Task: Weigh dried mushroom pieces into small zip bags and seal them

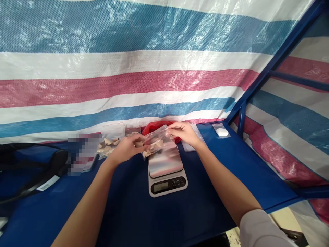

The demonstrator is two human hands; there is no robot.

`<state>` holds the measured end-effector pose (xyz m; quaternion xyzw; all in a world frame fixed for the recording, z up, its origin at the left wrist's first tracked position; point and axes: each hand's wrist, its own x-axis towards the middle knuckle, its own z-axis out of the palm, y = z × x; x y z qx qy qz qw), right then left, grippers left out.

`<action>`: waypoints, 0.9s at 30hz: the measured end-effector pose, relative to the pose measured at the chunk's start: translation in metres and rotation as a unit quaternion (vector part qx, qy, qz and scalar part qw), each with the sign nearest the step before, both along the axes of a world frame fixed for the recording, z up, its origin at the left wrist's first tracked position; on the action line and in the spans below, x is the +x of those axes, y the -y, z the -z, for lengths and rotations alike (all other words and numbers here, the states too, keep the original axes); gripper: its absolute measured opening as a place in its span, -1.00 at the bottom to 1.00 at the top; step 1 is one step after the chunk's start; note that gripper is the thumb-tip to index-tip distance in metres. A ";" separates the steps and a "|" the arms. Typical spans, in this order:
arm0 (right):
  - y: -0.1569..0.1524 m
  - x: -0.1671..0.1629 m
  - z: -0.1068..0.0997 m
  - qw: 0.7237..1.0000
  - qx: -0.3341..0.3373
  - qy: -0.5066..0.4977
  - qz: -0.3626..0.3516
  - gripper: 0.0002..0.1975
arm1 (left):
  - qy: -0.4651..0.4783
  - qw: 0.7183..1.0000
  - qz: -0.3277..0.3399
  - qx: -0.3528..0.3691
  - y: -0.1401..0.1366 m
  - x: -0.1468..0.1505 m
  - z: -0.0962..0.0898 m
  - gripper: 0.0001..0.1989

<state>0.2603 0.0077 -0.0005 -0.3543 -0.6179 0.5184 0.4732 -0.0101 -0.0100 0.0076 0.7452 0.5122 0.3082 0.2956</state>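
Observation:
Between my two hands is a clear zip bag (155, 141) with pale tan, irregular pieces in its lower left part. My left hand (130, 148) grips the filled end, thumb in front and fingers behind. At the bag's upper right corner, my right hand (183, 132) pinches the edge. The bag hangs over the back of a digital kitchen scale (166, 164), whose shiny plate reflects the striped sheet. Its small display (161, 186) shows no figures I can read. Behind the bag lies a red plastic bag (156, 126), partly hidden by it and my right hand.
More clear bags of tan pieces (109, 145) lie left of my left hand. Flat empty zip bags (189, 145) are right of the scale. A white earphone case (221, 132) sits farther right on the blue table (231, 168). Black straps (48, 164) lie at left; a striped sheet (128, 61) rises behind.

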 end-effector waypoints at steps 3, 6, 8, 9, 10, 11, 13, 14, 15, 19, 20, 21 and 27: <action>-0.004 0.001 0.006 1.000 -0.012 -0.023 0.013 -0.75 | 0.043 0.998 -0.005 -0.054 -0.001 -0.005 -0.001 -0.49; -0.010 0.001 0.009 0.998 -0.022 -0.043 0.036 -0.72 | 0.081 0.995 -0.012 -0.060 -0.002 -0.004 -0.004 -0.47; -0.015 0.001 0.006 0.996 -0.027 -0.057 0.060 -0.67 | 0.080 0.996 -0.019 -0.043 -0.005 0.000 -0.008 -0.46; -0.018 0.001 0.004 0.995 -0.029 -0.059 0.069 -0.64 | 0.073 0.997 -0.022 -0.032 -0.007 0.002 -0.011 -0.46; -0.021 0.000 0.002 0.995 -0.031 -0.057 0.076 -0.62 | 0.063 0.998 -0.022 -0.020 -0.009 0.005 -0.013 -0.46; -0.024 0.000 -0.001 0.995 -0.032 -0.051 0.080 -0.60 | 0.049 0.999 -0.017 -0.010 -0.012 0.007 -0.016 -0.47; -0.031 -0.001 -0.006 0.994 -0.030 -0.047 0.092 -0.58 | 0.017 1.000 -0.006 0.007 -0.019 0.013 -0.022 -0.51; -0.034 -0.001 -0.008 0.993 -0.027 -0.051 0.101 -0.57 | 0.001 1.000 -0.003 0.015 -0.022 0.016 -0.026 -0.54; -0.037 -0.001 -0.009 0.992 -0.024 -0.057 0.107 -0.56 | -0.012 1.000 -0.003 0.023 -0.024 0.019 -0.029 -0.57; -0.047 0.001 -0.005 0.991 -0.028 -0.069 0.108 -0.58 | -0.027 0.998 -0.012 0.053 -0.033 0.030 -0.037 -0.65; -0.049 0.002 -0.003 0.991 -0.032 -0.068 0.109 -0.59 | -0.024 0.998 -0.015 0.054 -0.034 0.032 -0.037 -0.65; -0.051 0.004 -0.001 0.991 -0.036 -0.066 0.112 -0.60 | -0.020 0.998 -0.020 0.052 -0.036 0.033 -0.036 -0.65; -0.058 0.014 0.013 0.987 -0.070 -0.079 0.121 -0.68 | 0.051 0.997 -0.064 0.010 -0.047 0.028 -0.017 -0.46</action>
